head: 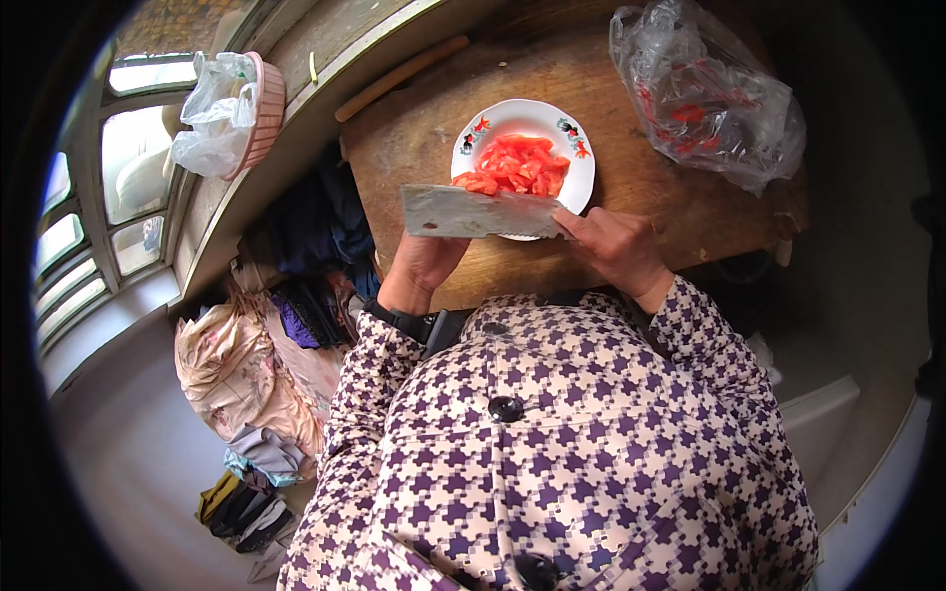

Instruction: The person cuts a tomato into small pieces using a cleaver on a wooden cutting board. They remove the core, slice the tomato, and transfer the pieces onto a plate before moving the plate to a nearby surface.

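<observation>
A white plate with painted red and black fish on its rim holds cut tomato pieces. Over the plate's near edge is a grey cleaver, its broad blade tilted and a small hole near one corner. My right hand grips the cleaver at its right end, thumb against the blade; the handle is hidden in the fist. My left hand is at the blade's left part, with its fingers hidden behind the metal. Some tomato slices lie right along the blade's upper edge.
The plate stands on a worn wooden table. A clear plastic bag with red print lies at the back right, a wooden rod at the back left. On the windowsill sits a pink basket with plastic bags. Piled cloth is at left.
</observation>
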The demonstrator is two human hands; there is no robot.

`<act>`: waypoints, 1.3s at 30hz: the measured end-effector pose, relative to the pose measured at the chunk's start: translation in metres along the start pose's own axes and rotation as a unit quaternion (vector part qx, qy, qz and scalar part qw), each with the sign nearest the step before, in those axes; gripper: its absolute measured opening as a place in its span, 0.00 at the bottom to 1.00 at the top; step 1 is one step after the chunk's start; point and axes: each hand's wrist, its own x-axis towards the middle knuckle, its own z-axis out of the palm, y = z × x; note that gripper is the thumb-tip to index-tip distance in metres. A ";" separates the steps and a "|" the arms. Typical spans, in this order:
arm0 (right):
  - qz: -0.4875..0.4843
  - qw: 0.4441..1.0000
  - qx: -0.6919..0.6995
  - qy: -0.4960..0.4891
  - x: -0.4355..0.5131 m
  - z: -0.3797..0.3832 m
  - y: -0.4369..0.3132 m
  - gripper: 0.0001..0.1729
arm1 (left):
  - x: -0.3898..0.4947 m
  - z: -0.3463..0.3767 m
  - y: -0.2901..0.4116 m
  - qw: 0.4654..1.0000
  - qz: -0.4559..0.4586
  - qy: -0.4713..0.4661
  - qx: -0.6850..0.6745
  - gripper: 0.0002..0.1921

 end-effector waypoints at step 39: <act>-0.005 1.000 0.018 -0.018 0.012 -0.002 -0.015 0.17 | 0.001 0.006 -0.013 0.994 -0.003 0.001 0.112 0.22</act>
